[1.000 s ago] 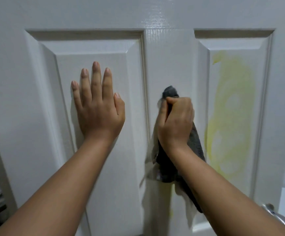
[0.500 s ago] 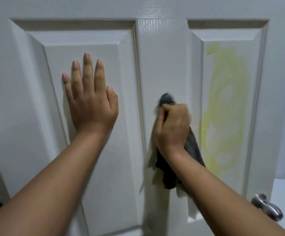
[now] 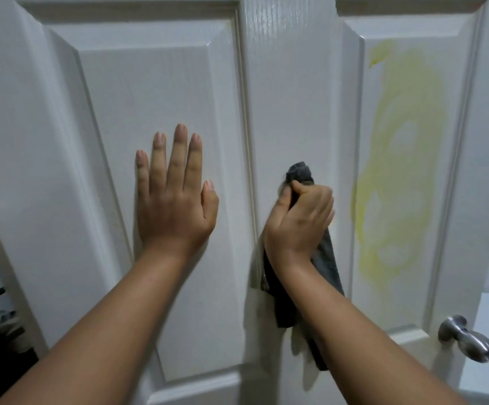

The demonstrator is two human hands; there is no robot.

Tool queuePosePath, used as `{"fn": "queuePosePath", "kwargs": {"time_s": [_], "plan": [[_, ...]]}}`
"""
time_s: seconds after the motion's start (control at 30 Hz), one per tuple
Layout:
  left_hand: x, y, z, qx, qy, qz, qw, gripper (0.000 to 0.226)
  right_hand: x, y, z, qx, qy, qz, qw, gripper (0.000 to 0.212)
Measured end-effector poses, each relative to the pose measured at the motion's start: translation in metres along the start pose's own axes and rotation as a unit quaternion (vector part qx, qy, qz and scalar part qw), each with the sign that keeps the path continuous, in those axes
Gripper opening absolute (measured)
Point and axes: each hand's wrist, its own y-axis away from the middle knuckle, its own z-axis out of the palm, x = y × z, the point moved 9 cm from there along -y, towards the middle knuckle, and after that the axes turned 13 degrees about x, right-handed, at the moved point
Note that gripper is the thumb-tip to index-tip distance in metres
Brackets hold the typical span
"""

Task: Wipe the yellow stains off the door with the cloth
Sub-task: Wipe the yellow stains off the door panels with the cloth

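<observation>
Both hands sit lower on the door point(image 3: 290, 83) than a second ago, and the knob point(image 3: 468, 340) has come fully into view at lower right. Left hand point(image 3: 176, 206): flat, fingers straight, pressed on the left panel point(image 3: 149, 97), grasping nothing. Right hand point(image 3: 298, 226): fist clenched round the bunched grey cloth point(image 3: 299, 172), apparently against the centre stile, with a tuft above the thumb and a loose tail hanging below the wrist. Yellow stain point(image 3: 418, 112): a looping smear running down most of the right panel, just right of the cloth and not yet touched. The cloth is judged light, soft and limp. It should be gripped in the middle as a wad, so that a broad face meets the paint, and the tail is likely to drag and may spread the yellow. The door looks stiff and glossy, so the cloth should slide easily. Being hinged, the door may swing under pressure, hence the bracing palm. Edges to mind are the bevels and moulding framing the right panel, where residue may lodge, and the knob near the panel's lower corner. Room for strokes is open up and down the right panel.
</observation>
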Motion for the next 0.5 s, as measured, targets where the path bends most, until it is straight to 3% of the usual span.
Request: {"fn": "queuePosePath", "kwargs": {"time_s": [0.1,0.13,0.2,0.23,0.27,0.37,0.4,0.43,0.5], "plan": [[0.004,0.015,0.001,-0.019,0.006,0.029,0.999,0.062,-0.015,0.022,0.004,-0.089,-0.049,-0.194,0.976,0.032],[0.004,0.019,0.002,-0.026,0.004,0.033,0.999,0.062,-0.003,0.015,0.001,-0.088,-0.047,-0.175,0.980,0.026],[0.004,0.024,0.003,-0.037,-0.002,0.037,0.999,0.063,0.026,-0.001,-0.013,-0.025,-0.017,-0.029,0.999,0.005],[0.005,0.027,0.003,-0.039,-0.006,0.038,0.998,0.063,0.034,0.002,-0.018,-0.006,0.002,0.023,1.000,0.006],[0.005,0.028,0.003,-0.040,-0.008,0.040,0.998,0.063,0.029,0.013,-0.018,-0.015,0.014,0.001,1.000,0.007],[0.008,0.034,0.004,-0.050,-0.004,0.048,0.998,0.063,0.007,0.054,-0.016,-0.130,-0.052,-0.259,0.956,0.017],[0.008,0.036,0.004,-0.050,-0.005,0.050,0.997,0.063,0.015,0.051,-0.017,-0.145,-0.054,-0.266,0.951,0.015],[0.008,0.038,0.004,-0.049,-0.008,0.052,0.997,0.063,0.030,0.042,-0.016,-0.141,-0.042,-0.205,0.968,0.009],[0.010,0.041,0.004,-0.046,-0.009,0.054,0.997,0.064,0.056,0.032,-0.023,-0.069,0.004,-0.001,0.998,0.010]]}}
